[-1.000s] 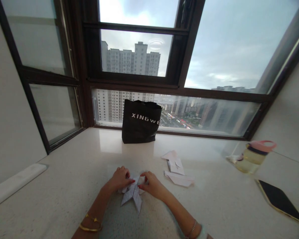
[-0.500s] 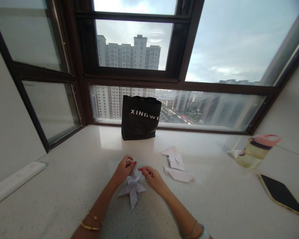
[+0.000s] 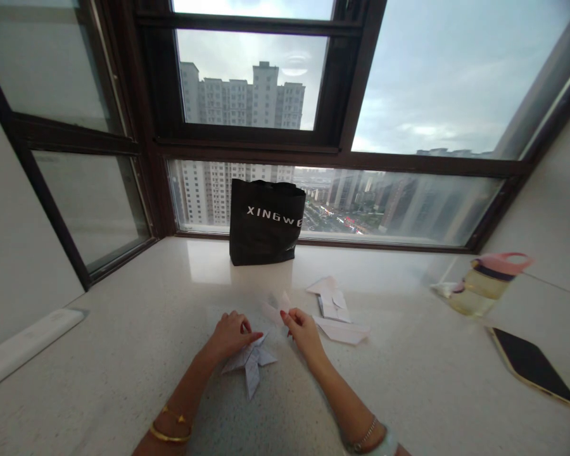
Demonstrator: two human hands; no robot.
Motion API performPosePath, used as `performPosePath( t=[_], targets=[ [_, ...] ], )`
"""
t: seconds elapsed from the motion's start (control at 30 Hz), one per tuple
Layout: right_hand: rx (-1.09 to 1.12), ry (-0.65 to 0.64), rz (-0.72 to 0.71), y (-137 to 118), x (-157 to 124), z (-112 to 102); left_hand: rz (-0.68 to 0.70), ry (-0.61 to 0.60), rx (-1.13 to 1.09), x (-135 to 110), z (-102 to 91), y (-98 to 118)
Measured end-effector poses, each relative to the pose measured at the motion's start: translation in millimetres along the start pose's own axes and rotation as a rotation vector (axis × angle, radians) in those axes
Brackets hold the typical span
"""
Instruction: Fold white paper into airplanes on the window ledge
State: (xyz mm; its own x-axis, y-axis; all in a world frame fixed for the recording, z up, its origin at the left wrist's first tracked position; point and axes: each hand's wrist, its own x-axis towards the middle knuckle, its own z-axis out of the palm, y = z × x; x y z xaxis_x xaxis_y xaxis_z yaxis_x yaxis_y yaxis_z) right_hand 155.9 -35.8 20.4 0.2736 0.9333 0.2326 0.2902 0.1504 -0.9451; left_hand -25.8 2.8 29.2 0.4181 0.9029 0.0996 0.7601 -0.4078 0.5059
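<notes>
a folded paper star (image 3: 252, 368) lay near the middle of the white countertop (image 3: 171, 380), between two hands.
the left hand (image 3: 230, 335) touched the star's far side, though one cannot tell whether its fingers were clamped; the right hand (image 3: 304, 330) had its fingertips pinched on a blurred pale paper piece (image 3: 272, 313); just right lay folded paper pieces (image 3: 342, 331), farther off stood a black bag (image 3: 266, 237), and well right, a pink-lidded bottle (image 3: 487, 288) and a phone (image 3: 534, 365).

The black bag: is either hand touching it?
No, the left hand touches folded paper, the right hand holds a paper piece, with the bag beyond both.
</notes>
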Motion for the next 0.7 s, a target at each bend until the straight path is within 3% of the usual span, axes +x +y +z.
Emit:
performPosePath(
  t=[0.1,0.23,0.43,0.57,0.7],
  targets=[
    [0.044,0.008,0.016,-0.2,-0.3,0.9,0.045,-0.15,-0.018,-7.5,-0.1,10.2],
    [0.12,0.03,0.015,0.8,0.6,1.9,0.047,-0.191,-0.18,-6.5,1.3,15.4],
    [0.263,0.119,0.03,-1.2,2.2,-0.6,-0.089,0.068,-0.661,9.2,3.4,5.0],
    [0.272,0.175,0.016,-3.6,0.6,-3.1,-0.126,0.14,-1.012,13.1,2.7,5.9],
    [0.165,0.217,-0.048,-5.5,-0.7,-5.8,-0.078,0.16,-1.201,11.1,3.0,10.9]
  ],
)
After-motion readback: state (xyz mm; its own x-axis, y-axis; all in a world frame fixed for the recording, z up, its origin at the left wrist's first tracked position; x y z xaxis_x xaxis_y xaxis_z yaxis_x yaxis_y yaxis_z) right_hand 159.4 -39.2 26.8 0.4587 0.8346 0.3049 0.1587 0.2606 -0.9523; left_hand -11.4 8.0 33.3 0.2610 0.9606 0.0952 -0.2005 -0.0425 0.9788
